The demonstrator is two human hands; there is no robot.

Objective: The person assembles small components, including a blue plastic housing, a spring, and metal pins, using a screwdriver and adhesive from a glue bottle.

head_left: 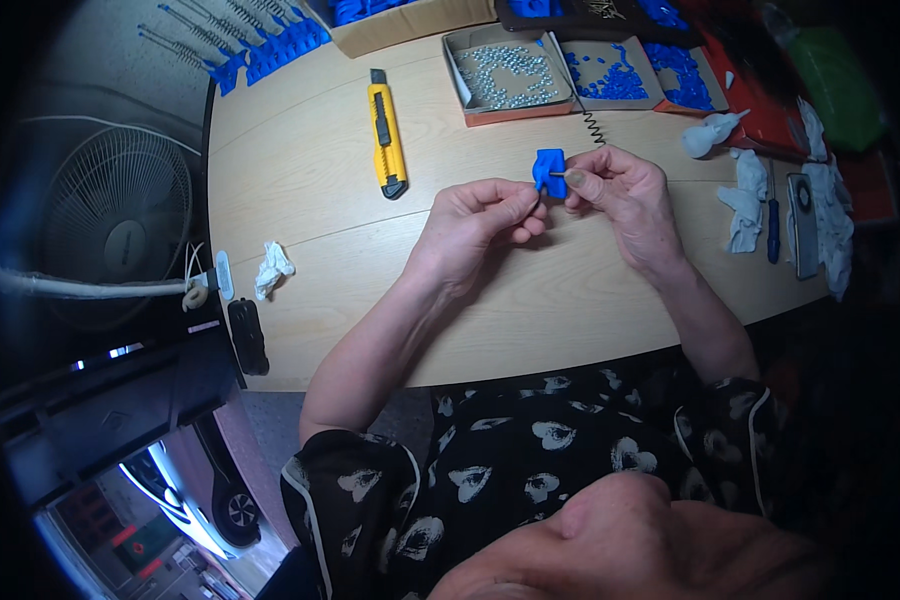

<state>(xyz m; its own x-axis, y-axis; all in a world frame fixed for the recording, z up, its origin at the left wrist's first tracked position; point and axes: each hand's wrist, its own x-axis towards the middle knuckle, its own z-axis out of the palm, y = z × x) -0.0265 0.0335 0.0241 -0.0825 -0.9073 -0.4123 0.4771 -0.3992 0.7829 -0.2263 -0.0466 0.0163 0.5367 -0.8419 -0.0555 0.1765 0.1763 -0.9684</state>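
- The blue piece (pixel 549 160) is the thing in hand, held above the worktop (pixel 310 340), upper right of centre, at about 1 o'clock.
- Left hand (pixel 485 213), at 8 o'clock from the piece: thumb and forefinger clamped together on its lower-left corner, where a small dark bit shows, too small to identify.
- Right hand (pixel 622 198), at 4 o'clock: thumb and forefinger pinched on a thin pin (pixel 559 174) lying across the blue face; whether its tip is inside cannot be told.
- For a sound result, the left grip should brace the piece while the right lines the pin up and presses straight; levering sideways could bend it or mark the plastic.
- Working low over the worktop would help catch a dropped pin.
- The yellow cutter (pixel 384 140), near 9 o'clock, and the bead tray (pixel 510 116), at 11, are best left clear of the elbows.
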